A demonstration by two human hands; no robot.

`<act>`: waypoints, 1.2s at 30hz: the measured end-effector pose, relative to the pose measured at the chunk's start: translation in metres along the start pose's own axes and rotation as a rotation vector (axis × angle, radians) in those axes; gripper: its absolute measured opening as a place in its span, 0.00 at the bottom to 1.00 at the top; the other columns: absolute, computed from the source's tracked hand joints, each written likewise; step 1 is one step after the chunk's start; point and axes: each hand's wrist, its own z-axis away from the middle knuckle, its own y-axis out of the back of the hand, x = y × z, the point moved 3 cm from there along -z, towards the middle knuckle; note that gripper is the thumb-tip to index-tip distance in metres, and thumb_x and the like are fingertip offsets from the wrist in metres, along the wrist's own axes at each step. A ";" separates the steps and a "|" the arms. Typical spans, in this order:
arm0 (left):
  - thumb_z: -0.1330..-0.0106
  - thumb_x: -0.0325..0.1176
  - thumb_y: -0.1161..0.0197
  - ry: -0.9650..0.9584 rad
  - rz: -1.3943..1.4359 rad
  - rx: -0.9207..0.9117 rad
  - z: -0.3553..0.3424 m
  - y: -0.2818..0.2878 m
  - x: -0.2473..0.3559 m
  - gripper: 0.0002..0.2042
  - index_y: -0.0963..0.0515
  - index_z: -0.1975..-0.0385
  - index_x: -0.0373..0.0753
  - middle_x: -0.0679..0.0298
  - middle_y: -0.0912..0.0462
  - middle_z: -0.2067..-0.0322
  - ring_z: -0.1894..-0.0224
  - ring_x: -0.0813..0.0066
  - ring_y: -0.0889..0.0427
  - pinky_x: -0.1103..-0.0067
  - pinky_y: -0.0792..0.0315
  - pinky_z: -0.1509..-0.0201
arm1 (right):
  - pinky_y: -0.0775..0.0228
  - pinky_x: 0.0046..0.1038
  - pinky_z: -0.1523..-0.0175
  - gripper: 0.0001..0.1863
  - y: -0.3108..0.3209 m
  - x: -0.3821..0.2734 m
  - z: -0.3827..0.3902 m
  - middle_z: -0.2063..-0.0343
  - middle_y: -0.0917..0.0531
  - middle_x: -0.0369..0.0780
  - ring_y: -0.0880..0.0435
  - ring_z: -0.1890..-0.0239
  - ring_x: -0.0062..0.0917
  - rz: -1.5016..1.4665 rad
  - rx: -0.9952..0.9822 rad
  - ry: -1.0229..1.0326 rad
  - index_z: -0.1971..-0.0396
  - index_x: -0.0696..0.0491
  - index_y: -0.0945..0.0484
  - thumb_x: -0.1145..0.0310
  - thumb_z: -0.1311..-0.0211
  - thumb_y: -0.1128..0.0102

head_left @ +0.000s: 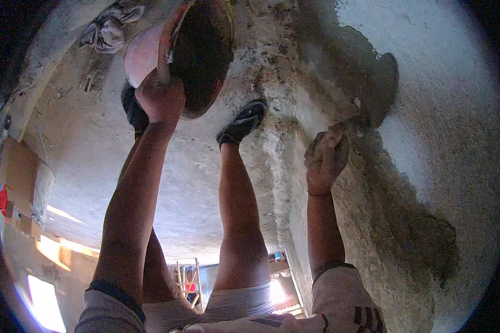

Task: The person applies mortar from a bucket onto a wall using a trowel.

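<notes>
Pink tub (143, 55) is pinched at its rim by the left fingers (153, 89); through slipping, it could be dropped. Right fingers (331, 142), beside darkened wall (341, 64): hold unclear.

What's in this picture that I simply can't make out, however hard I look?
Red basin: the head view's upper edge cuts off its top, and shadow hides whatever it may hold.
Right hand: head view; too dim and grainy to tell whether it grips a tool.
Left shoe: head view; partly hidden behind the left hand.
</notes>
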 end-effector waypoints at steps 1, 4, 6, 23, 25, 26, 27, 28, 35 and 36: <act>0.60 0.26 0.44 -0.010 -0.064 -0.014 0.001 0.002 -0.005 0.04 0.25 0.82 0.34 0.54 0.23 0.83 0.80 0.60 0.22 0.71 0.29 0.74 | 0.35 0.20 0.78 0.09 -0.017 -0.014 0.013 0.73 0.27 0.35 0.31 0.79 0.17 -0.117 0.113 -0.052 0.61 0.53 0.34 0.68 0.38 0.49; 0.60 0.25 0.44 0.105 -0.005 -0.056 0.001 0.005 -0.005 0.04 0.25 0.82 0.33 0.54 0.23 0.83 0.79 0.59 0.22 0.71 0.29 0.74 | 0.34 0.21 0.77 0.07 -0.020 -0.035 0.027 0.72 0.27 0.35 0.29 0.77 0.18 -0.169 0.110 -0.008 0.63 0.53 0.34 0.70 0.39 0.48; 0.59 0.25 0.44 -0.020 -0.086 -0.024 0.004 0.011 -0.019 0.05 0.25 0.81 0.33 0.53 0.22 0.82 0.79 0.60 0.22 0.72 0.29 0.73 | 0.34 0.22 0.79 0.06 -0.020 -0.033 0.027 0.75 0.28 0.35 0.28 0.77 0.18 -0.109 -0.002 0.083 0.66 0.52 0.35 0.69 0.38 0.49; 0.48 0.24 0.43 0.404 0.111 -0.129 0.084 0.115 -0.008 0.06 0.25 0.73 0.28 0.65 0.22 0.75 0.71 0.79 0.27 0.81 0.33 0.65 | 0.35 0.22 0.78 0.09 -0.038 0.018 -0.008 0.75 0.28 0.33 0.29 0.79 0.16 0.025 0.026 -0.193 0.61 0.54 0.33 0.73 0.41 0.47; 0.48 0.25 0.43 0.476 0.185 -0.125 0.086 0.103 -0.022 0.07 0.24 0.71 0.28 0.65 0.22 0.75 0.71 0.79 0.27 0.81 0.33 0.64 | 0.34 0.22 0.75 0.11 -0.027 0.005 -0.001 0.73 0.27 0.33 0.28 0.77 0.16 0.083 -0.020 -0.172 0.59 0.53 0.33 0.73 0.41 0.46; 0.48 0.25 0.43 0.479 0.184 -0.126 0.089 0.100 -0.031 0.07 0.24 0.71 0.28 0.65 0.22 0.75 0.71 0.79 0.27 0.81 0.33 0.64 | 0.34 0.22 0.75 0.11 -0.029 -0.002 0.005 0.73 0.27 0.33 0.28 0.77 0.16 0.085 -0.020 -0.175 0.59 0.53 0.33 0.73 0.41 0.46; 0.49 0.24 0.44 0.443 0.178 -0.149 0.091 0.097 -0.039 0.08 0.24 0.71 0.27 0.65 0.22 0.75 0.71 0.79 0.27 0.81 0.33 0.65 | 0.34 0.22 0.75 0.11 -0.033 -0.010 0.010 0.71 0.27 0.34 0.28 0.75 0.16 0.000 -0.027 -0.163 0.58 0.52 0.33 0.72 0.41 0.46; 0.50 0.24 0.45 0.407 0.184 -0.175 0.089 0.092 -0.036 0.08 0.24 0.71 0.27 0.65 0.22 0.76 0.72 0.79 0.27 0.81 0.33 0.65 | 0.34 0.22 0.74 0.12 -0.034 -0.018 0.012 0.70 0.27 0.34 0.28 0.74 0.16 -0.076 -0.032 -0.141 0.58 0.52 0.34 0.72 0.41 0.46; 0.54 0.21 0.49 0.445 0.163 -0.127 0.085 0.083 -0.011 0.08 0.24 0.75 0.28 0.66 0.23 0.79 0.74 0.80 0.28 0.81 0.33 0.67 | 0.35 0.22 0.77 0.12 -0.022 -0.041 0.023 0.70 0.27 0.35 0.28 0.76 0.17 -0.060 -0.015 -0.157 0.57 0.52 0.34 0.68 0.39 0.48; 0.54 0.21 0.49 0.442 0.194 -0.135 0.085 0.083 -0.010 0.08 0.24 0.75 0.28 0.66 0.23 0.79 0.74 0.80 0.28 0.80 0.32 0.67 | 0.36 0.22 0.78 0.11 -0.019 -0.037 0.020 0.73 0.27 0.35 0.29 0.78 0.17 0.035 -0.013 -0.267 0.58 0.52 0.34 0.67 0.38 0.48</act>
